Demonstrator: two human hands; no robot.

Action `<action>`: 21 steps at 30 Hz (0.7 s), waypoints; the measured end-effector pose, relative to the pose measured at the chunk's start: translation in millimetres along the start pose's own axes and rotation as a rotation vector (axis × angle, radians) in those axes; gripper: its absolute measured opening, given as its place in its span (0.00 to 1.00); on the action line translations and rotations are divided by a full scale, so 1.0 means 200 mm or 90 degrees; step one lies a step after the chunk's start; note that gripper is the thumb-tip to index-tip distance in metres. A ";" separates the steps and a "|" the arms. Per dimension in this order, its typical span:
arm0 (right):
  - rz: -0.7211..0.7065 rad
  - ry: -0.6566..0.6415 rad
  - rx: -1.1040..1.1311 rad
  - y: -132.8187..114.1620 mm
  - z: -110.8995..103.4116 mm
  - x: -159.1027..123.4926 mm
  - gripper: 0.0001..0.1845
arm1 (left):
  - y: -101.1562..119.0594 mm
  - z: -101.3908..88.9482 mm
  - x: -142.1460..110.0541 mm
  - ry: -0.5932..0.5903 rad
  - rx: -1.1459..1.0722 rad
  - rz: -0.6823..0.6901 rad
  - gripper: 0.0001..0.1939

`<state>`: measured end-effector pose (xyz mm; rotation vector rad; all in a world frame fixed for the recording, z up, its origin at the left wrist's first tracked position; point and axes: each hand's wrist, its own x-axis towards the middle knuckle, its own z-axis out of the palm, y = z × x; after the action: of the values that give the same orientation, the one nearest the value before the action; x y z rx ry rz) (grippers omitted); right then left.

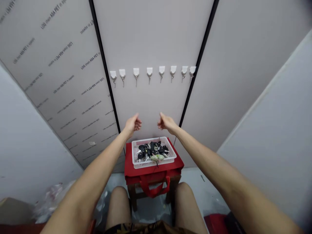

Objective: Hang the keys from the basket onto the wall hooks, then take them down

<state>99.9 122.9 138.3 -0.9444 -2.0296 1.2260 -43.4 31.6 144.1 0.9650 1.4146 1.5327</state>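
Observation:
My left hand (133,124) is raised in front of the wall panel, just above the back left of a white plastic basket (142,165). Its thumb stands apart from loosely bent fingers, and nothing shows in it. Facing it, my right hand (166,124) hovers above the back right of the basket, its thumb also apart and its fingers half curled around no visible thing. Neither hand touches the basket. Inside lie several keys with black heads (153,148) in a jumble, and a pale green, plump item (157,157) rests at the front.
Several white adhesive hooks (149,71) run in a row across the panel. Under the basket, a red cloth bag (179,162) covers a wooden stool (131,191). Crumpled clear plastic (52,198) lies at the left, and a red item (215,224) sits at lower right.

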 end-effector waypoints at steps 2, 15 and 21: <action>-0.037 -0.058 0.195 -0.18 -0.01 0.01 0.27 | 0.19 0.05 0.00 -0.090 -0.042 0.032 0.24; -0.032 -0.272 0.327 -0.37 0.02 -0.05 0.29 | 0.31 0.12 -0.05 -0.259 -0.027 0.030 0.29; 0.020 -0.224 0.158 -0.15 0.20 -0.04 0.27 | 0.02 0.02 -0.02 -0.106 0.093 -0.031 0.24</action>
<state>65.2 87.0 147.2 -0.6798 -2.0611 1.7137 -37.9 30.0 148.3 1.1115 1.4351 1.2958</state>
